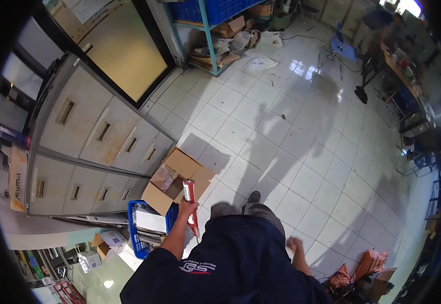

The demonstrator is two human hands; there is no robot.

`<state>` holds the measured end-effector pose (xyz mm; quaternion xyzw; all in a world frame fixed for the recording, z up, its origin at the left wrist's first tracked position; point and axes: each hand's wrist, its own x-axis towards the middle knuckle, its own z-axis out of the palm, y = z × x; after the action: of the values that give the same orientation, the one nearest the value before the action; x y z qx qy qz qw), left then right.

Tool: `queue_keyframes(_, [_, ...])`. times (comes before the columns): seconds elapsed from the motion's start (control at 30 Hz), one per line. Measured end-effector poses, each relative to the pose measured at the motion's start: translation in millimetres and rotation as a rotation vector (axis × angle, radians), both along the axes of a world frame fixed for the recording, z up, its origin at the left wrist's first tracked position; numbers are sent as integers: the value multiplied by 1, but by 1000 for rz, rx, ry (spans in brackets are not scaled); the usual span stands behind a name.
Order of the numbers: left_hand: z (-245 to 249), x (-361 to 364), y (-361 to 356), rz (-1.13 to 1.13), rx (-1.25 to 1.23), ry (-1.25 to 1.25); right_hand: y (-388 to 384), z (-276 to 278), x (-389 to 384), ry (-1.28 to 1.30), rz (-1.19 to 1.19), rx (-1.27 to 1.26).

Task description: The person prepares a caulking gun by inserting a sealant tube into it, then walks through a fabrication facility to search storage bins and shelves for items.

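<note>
My left hand is closed around a red and white sealant cartridge. The tube's wide end points away from me and its thin tip lies toward my body. Just beyond that hand, an open cardboard box has its flaps spread, with something wrapped in clear plastic inside. To the left of my forearm, a blue plastic basket holds a white flat item and other stacked pieces. My right hand hangs at my right side, fingers curled in, and nothing shows in it.
Grey filing cabinets line the left side, beside a framed glass door. A teal shelf rack with bags and boxes stands ahead. A person is near a workbench at far right. Orange bags lie at lower right.
</note>
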<state>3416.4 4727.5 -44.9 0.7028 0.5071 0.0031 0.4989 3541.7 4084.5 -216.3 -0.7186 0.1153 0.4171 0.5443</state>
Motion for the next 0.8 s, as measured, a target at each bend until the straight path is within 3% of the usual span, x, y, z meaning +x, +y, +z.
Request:
queue_keyframes(0.03, [-5, 10, -10, 44, -43, 14, 50, 59, 75, 167, -235, -168])
queue_keyframes(0.07, [-5, 21, -23, 71, -66, 0, 87, 104, 136, 111, -306, -120])
queue_keyframes(0.17, [1, 57, -48, 118, -148, 79, 165, 167, 309, -40, -196, -135])
queue_keyframes(0.23, [-89, 41, -51, -3, 12, 268, 207, 191, 402, -156, -150, -96])
queue_keyframes(0.27, [-76, 62, -46, -27, -17, 336, 228, 200, 443, -191, -148, -78])
queue_keyframes(0.43, [-33, 186, 17, 76, -183, 373, 308, 180, 564, -188, -158, -61])
queue_keyframes(0.53, [-32, 281, 81, 250, -279, 248, 337, 144, 589, 81, -131, -126])
queue_keyframes(0.6, [-29, 346, 134, 266, -231, 109, 353, 131, 597, 193, -2, -183])
queue_keyframes(0.67, [-33, 416, 194, 264, -136, 9, 370, 135, 615, 334, -40, -151])
queue_keyframes(0.7, [-34, 450, 220, 259, -76, -14, 383, 143, 627, 319, 30, -282])
queue_keyframes(0.77, [-3, 525, 263, 268, 44, -91, 398, 142, 661, 387, 41, -335])
queue_keyframes(0.8, [21, 562, 278, 245, 28, -123, 388, 110, 679, 471, -18, -293])
